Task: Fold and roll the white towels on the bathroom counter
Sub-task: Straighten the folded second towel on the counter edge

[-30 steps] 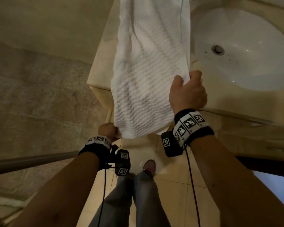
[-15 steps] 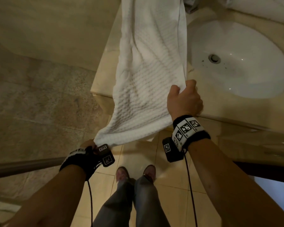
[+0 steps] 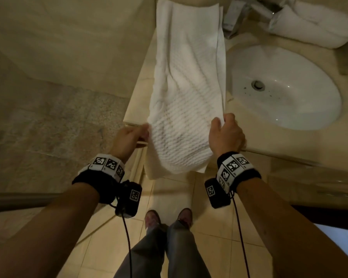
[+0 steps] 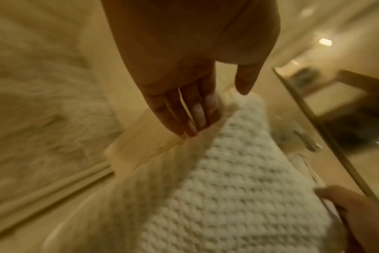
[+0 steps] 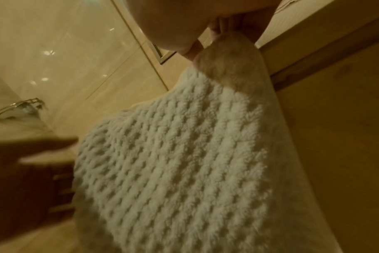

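Observation:
A white waffle towel [image 3: 185,97], folded lengthwise, lies along the beige counter [image 3: 136,97], and its near end hangs over the front edge. My right hand [image 3: 222,122] pinches the towel's right edge near the counter's front, fingers curled. My left hand [image 3: 144,132] is at the towel's left edge. In the left wrist view its fingers [image 4: 197,113] are straight and touch the edge of the towel [image 4: 238,188], thumb held apart. In the right wrist view the towel [image 5: 173,162] hangs from my right hand [image 5: 214,29].
A white oval sink [image 3: 285,87] is set in the counter right of the towel. A chrome tap [image 3: 237,17] stands behind it, with a rolled white towel [image 3: 313,23] at the back right. The counter's left edge drops off to a tiled floor.
My left hand has let go of the towel's low corner and risen to its left edge at counter height. The near end now hangs down. The right hand keeps its hold.

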